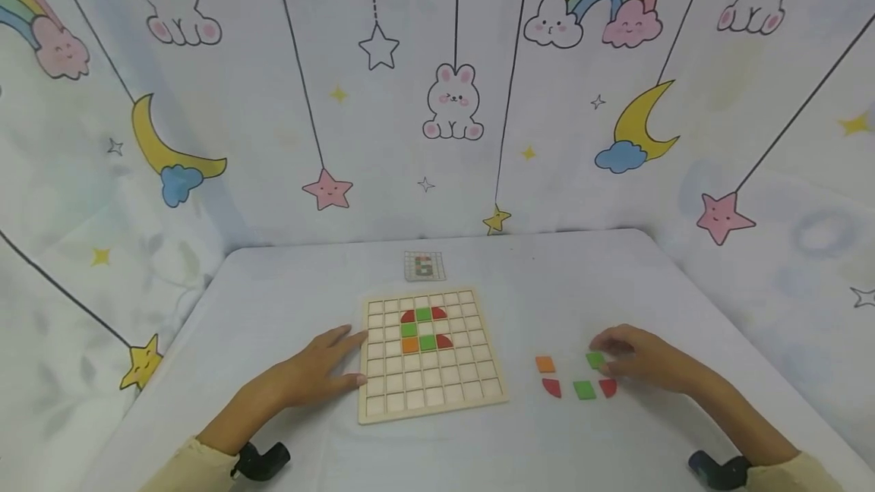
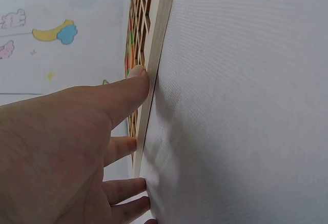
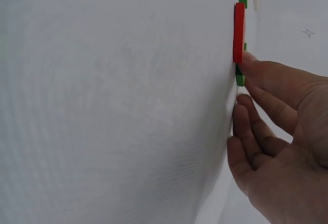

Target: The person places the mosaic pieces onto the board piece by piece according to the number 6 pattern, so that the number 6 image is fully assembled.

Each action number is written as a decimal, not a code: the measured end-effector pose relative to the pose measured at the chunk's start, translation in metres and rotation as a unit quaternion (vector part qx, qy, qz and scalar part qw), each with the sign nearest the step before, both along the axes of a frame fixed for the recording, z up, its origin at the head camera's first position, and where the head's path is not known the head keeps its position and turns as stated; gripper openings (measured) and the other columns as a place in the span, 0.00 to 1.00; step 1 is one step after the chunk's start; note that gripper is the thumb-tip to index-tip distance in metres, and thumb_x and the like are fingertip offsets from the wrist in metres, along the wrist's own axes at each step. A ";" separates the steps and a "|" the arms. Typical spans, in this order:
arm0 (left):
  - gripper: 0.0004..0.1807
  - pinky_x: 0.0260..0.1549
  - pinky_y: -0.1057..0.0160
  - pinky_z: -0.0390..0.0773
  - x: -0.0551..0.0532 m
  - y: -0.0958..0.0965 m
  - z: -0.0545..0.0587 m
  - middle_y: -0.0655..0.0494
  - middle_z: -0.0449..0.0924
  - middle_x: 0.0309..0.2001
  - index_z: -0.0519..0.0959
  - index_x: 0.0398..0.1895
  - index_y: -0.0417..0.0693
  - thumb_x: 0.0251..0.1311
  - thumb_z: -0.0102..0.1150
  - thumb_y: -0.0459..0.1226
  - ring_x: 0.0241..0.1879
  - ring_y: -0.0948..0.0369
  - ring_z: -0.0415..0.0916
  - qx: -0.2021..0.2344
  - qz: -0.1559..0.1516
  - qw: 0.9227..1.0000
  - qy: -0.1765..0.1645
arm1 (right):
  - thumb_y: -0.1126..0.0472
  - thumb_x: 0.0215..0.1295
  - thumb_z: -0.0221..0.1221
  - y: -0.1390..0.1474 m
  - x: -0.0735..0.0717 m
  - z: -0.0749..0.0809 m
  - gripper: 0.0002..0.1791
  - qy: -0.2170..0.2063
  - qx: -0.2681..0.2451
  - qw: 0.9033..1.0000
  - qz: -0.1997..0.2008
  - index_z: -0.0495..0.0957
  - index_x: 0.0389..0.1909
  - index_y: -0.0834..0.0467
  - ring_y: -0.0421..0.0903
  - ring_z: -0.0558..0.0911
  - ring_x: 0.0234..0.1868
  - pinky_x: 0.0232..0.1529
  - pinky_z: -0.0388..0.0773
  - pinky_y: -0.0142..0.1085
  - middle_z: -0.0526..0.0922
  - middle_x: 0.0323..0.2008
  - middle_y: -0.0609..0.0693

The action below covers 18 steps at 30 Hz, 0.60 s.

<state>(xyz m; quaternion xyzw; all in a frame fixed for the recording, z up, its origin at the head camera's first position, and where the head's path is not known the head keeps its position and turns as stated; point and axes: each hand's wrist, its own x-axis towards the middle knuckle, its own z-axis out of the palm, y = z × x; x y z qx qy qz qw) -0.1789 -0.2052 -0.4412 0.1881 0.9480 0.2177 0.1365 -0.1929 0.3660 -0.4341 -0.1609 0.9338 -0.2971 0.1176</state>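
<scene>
Bunnies and rainbows are decorating the backdrop (image 1: 560, 112) behind the white table (image 1: 294, 287), where a gridded wooden board (image 1: 414, 380) is lying with coloured tiles (image 1: 424, 314) sitting in it, a small card (image 1: 424, 266) resting beyond. The left hand (image 1: 317, 367) is touching the board's left edge, fingers loosely spreading. Over there, the right hand (image 1: 645, 361) is pinching a green tile (image 1: 595, 361) at the tabletop; an orange tile (image 1: 544, 364) and red pieces (image 1: 551, 388) are lying nearby.
</scene>
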 end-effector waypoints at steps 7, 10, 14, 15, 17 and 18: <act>0.45 0.73 0.28 0.60 0.001 -0.001 0.000 0.31 0.51 0.81 0.61 0.83 0.49 0.71 0.63 0.58 0.80 0.31 0.51 0.004 -0.003 1.000 0.002 | 0.55 0.68 0.71 -0.001 -0.001 -0.002 0.17 0.008 0.000 1.000 0.016 0.83 0.54 0.55 0.48 0.82 0.56 0.56 0.82 0.30 0.85 0.53 0.45; 0.45 0.73 0.28 0.59 0.002 0.000 0.002 0.31 0.51 0.81 0.61 0.83 0.49 0.71 0.63 0.58 0.80 0.31 0.50 0.002 -0.001 1.000 -0.002 | 0.56 0.69 0.70 -0.001 -0.002 -0.001 0.16 0.011 0.002 1.000 0.022 0.83 0.54 0.55 0.47 0.82 0.55 0.55 0.82 0.29 0.85 0.52 0.45; 0.44 0.74 0.29 0.59 0.002 0.001 0.003 0.31 0.51 0.82 0.61 0.83 0.49 0.71 0.62 0.58 0.80 0.32 0.50 0.002 0.001 1.000 -0.003 | 0.55 0.69 0.70 -0.002 -0.004 0.002 0.15 0.015 0.003 1.000 0.025 0.83 0.53 0.55 0.47 0.83 0.55 0.54 0.82 0.28 0.85 0.52 0.45; 0.44 0.74 0.29 0.59 0.002 0.001 0.003 0.31 0.51 0.82 0.61 0.83 0.49 0.71 0.62 0.58 0.80 0.32 0.50 0.002 0.001 1.000 -0.002 | 0.55 0.69 0.70 -0.002 -0.005 0.002 0.16 0.016 0.004 1.000 0.025 0.83 0.53 0.55 0.47 0.83 0.55 0.54 0.82 0.28 0.85 0.51 0.45; 0.44 0.74 0.29 0.59 0.002 0.001 0.004 0.31 0.51 0.82 0.61 0.83 0.49 0.72 0.62 0.58 0.80 0.32 0.50 0.001 0.001 1.000 -0.001 | 0.54 0.68 0.70 -0.005 -0.006 0.003 0.16 0.016 0.004 1.000 0.024 0.84 0.53 0.54 0.48 0.83 0.55 0.54 0.82 0.28 0.86 0.51 0.45; 0.44 0.74 0.29 0.59 0.002 0.001 0.004 0.31 0.51 0.82 0.61 0.83 0.49 0.72 0.62 0.58 0.80 0.32 0.50 0.001 0.002 1.000 -0.001 | 0.54 0.68 0.70 -0.007 -0.007 0.004 0.16 0.016 0.004 1.000 0.024 0.84 0.53 0.54 0.48 0.83 0.55 0.55 0.82 0.28 0.86 0.51 0.44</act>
